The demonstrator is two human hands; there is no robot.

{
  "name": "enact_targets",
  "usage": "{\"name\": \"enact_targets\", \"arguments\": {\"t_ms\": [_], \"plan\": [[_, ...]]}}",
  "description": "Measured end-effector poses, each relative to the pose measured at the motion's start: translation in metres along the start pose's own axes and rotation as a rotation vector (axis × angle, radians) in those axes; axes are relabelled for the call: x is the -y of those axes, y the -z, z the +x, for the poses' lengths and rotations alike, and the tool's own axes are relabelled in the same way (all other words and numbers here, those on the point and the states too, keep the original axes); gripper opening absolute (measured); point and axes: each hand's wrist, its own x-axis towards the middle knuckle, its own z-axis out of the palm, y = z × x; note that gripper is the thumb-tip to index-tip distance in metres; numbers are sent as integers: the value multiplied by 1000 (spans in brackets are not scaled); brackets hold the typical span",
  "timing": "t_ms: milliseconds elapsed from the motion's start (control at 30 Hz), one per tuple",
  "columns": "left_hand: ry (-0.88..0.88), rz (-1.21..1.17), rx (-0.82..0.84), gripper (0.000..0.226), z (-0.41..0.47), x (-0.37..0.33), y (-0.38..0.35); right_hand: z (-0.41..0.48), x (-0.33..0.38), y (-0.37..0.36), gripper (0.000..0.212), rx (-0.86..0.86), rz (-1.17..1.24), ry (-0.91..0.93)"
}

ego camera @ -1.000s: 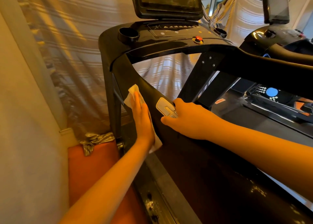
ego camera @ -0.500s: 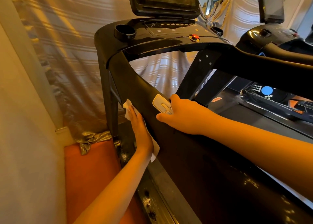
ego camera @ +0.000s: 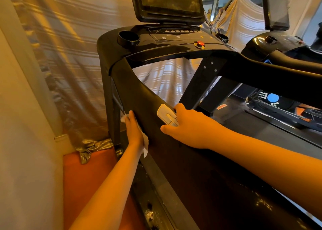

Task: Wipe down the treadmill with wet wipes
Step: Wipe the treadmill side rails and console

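My left hand (ego camera: 134,130) lies flat against the outer face of the treadmill (ego camera: 200,186), low on the handrail (ego camera: 139,94) where it slopes down from the console. The fingers (ego camera: 131,118) are straight and close together, pointing up along the rail, and they press the wet wipe (ego camera: 146,145) to the black surface. The wipe sits under my palm; one white corner shows past my fingertips and a larger flap hangs out beside my wrist.

My right hand (ego camera: 188,127) is on top of the same handrail, just beside the left. Its fingers curl over the far edge while the thumb lies along the near face, gripping the rail. It partly covers the grey sensor pad (ego camera: 165,115). Striped curtain (ego camera: 69,55) hangs to my left above the orange floor (ego camera: 83,177).
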Motion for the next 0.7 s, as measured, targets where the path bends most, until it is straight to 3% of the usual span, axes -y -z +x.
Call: {"name": "enact_targets", "arguments": {"t_ms": [133,267,333,467,633,700], "plan": [[9,33,-144,104,-51,-32,-14,1,0,0,57,-13,-7,1],[67,103,-244,81,-78,-37,-24,2,-1,0,59,-10,10,1],[85,89,-246,85,-89,-31,-25,1,-1,1,61,-11,30,3],[94,65,-225,117,-110,-21,-27,0,-2,3,67,-4,35,11],[135,-7,-198,128,-143,-4,-31,-1,-3,6,63,12,56,16],[160,-24,-160,121,-160,9,-31,-2,-5,6,62,21,80,18]]}}
